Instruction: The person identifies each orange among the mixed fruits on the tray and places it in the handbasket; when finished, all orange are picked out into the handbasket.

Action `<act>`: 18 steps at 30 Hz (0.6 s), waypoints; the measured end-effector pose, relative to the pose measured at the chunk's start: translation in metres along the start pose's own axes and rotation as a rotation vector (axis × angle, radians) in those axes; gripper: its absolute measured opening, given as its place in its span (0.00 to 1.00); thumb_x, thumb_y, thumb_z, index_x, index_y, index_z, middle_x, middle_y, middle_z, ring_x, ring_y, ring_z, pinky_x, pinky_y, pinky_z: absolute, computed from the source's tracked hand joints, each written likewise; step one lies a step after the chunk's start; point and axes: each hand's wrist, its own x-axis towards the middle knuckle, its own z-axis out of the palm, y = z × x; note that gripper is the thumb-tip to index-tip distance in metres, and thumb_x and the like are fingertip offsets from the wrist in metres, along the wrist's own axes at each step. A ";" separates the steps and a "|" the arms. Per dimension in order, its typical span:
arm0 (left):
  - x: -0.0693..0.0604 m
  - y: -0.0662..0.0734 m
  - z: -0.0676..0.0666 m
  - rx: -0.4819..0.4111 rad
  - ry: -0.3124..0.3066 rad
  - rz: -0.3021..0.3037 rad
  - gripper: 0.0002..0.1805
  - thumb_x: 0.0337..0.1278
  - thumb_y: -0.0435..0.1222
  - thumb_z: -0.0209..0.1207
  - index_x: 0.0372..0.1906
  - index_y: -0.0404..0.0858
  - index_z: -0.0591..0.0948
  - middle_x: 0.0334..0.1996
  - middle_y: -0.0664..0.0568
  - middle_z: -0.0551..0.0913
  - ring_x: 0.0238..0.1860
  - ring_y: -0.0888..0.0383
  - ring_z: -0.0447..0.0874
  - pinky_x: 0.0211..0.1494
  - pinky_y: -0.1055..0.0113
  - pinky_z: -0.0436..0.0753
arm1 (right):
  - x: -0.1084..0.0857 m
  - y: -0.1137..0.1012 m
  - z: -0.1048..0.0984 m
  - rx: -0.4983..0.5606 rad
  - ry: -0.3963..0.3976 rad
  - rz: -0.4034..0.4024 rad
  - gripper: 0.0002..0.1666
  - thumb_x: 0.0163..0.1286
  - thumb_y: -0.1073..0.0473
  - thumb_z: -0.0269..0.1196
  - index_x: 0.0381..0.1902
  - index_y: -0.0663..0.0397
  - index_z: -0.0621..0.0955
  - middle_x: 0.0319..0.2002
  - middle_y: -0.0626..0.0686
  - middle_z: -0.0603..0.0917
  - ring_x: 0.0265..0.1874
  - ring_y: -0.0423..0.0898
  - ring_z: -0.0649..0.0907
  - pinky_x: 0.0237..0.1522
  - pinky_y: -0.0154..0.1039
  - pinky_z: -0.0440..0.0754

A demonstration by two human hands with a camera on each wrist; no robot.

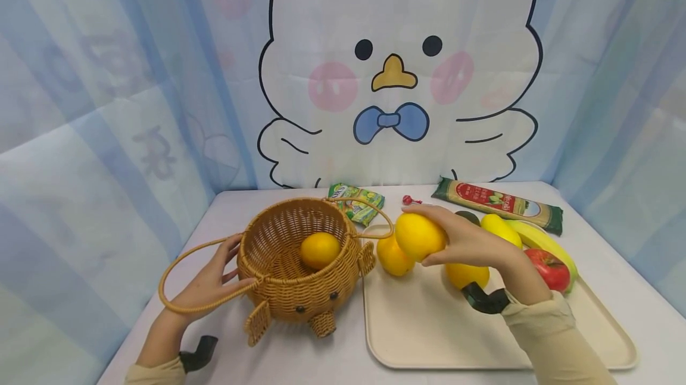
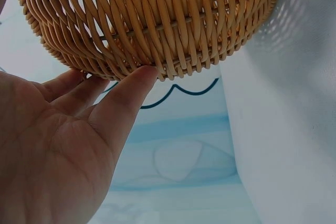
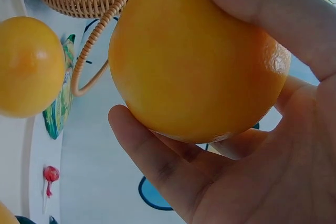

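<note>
A round orange fruit (image 1: 420, 237) is gripped between thumb and fingers of the right hand (image 1: 471, 241), above the left part of the tray; in the right wrist view the fruit (image 3: 194, 61) fills the hand (image 3: 262, 182). The left hand (image 1: 206, 287) touches the left side of a wicker basket (image 1: 305, 299) with an animal face, its fingers fairly straight. In the left wrist view the fingertips of the hand (image 2: 58, 145) rest against the weave (image 2: 157, 24). Inside the basket lies another orange fruit (image 1: 320, 250).
The cream tray (image 1: 439, 337) holds more orange fruit (image 1: 395, 256), a yellow fruit (image 1: 501, 229), a banana (image 1: 541, 242), a red apple (image 1: 548, 269) and something dark green. Behind are a green snack packet (image 1: 356, 203), a red lollipop (image 1: 409, 200) and a long noodle packet (image 1: 498, 202).
</note>
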 end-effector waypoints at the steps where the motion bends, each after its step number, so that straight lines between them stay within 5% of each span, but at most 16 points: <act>1: 0.000 0.000 0.000 0.001 0.001 -0.001 0.48 0.57 0.46 0.62 0.74 0.46 0.45 0.75 0.39 0.44 0.73 0.32 0.45 0.66 0.39 0.69 | 0.001 -0.001 0.000 0.004 -0.002 -0.002 0.51 0.48 0.56 0.74 0.68 0.28 0.63 0.67 0.51 0.67 0.57 0.55 0.73 0.56 0.62 0.78; 18: 0.000 0.001 0.000 0.007 0.004 -0.010 0.48 0.56 0.47 0.62 0.74 0.46 0.45 0.75 0.39 0.44 0.73 0.33 0.45 0.66 0.39 0.68 | 0.012 -0.009 0.000 0.025 -0.031 -0.041 0.49 0.51 0.56 0.73 0.68 0.31 0.63 0.65 0.52 0.68 0.55 0.53 0.74 0.55 0.58 0.79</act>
